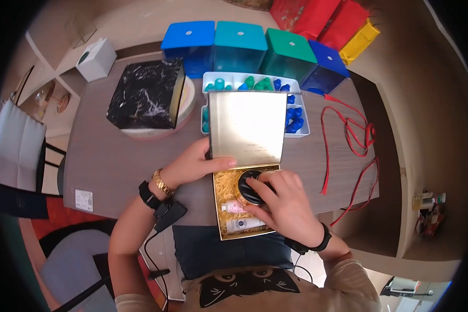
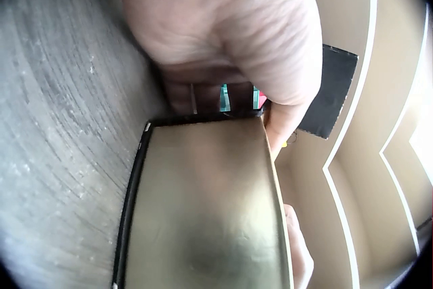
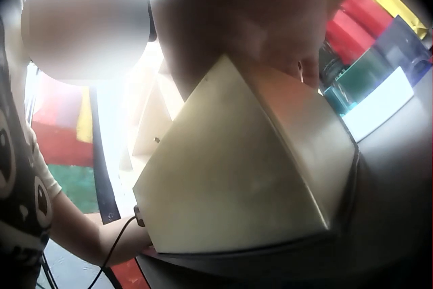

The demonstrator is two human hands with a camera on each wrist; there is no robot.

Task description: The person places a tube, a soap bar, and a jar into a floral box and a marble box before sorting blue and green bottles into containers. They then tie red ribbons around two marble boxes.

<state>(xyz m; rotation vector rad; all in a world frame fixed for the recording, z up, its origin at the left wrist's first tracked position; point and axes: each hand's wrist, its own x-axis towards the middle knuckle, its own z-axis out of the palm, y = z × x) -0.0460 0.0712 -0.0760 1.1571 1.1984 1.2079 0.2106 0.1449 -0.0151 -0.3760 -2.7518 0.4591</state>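
A gift box (image 1: 218,221) sits at the table's front edge, its gold-lined lid (image 1: 248,125) raised. Shredded yellow paper fills it around a round black-topped jar (image 1: 250,195), a small pink-and-white bottle (image 1: 233,207) and a white tube (image 1: 239,225). My left hand (image 1: 196,162) grips the lid's lower left corner, thumb on the inner face and fingers behind. With its fingers on the jar's top and thumb near its side, my right hand (image 1: 292,205) holds the jar. In the right wrist view, the box's gold outer wall (image 3: 223,167) hides the contents.
Behind the lid lies a white divided tray (image 1: 303,130) of blue and green pieces. Several coloured boxes (image 1: 240,47) line the table's back. A black marbled box (image 1: 146,96) stands at left on a round pale item; red cord (image 1: 325,151) lies at right.
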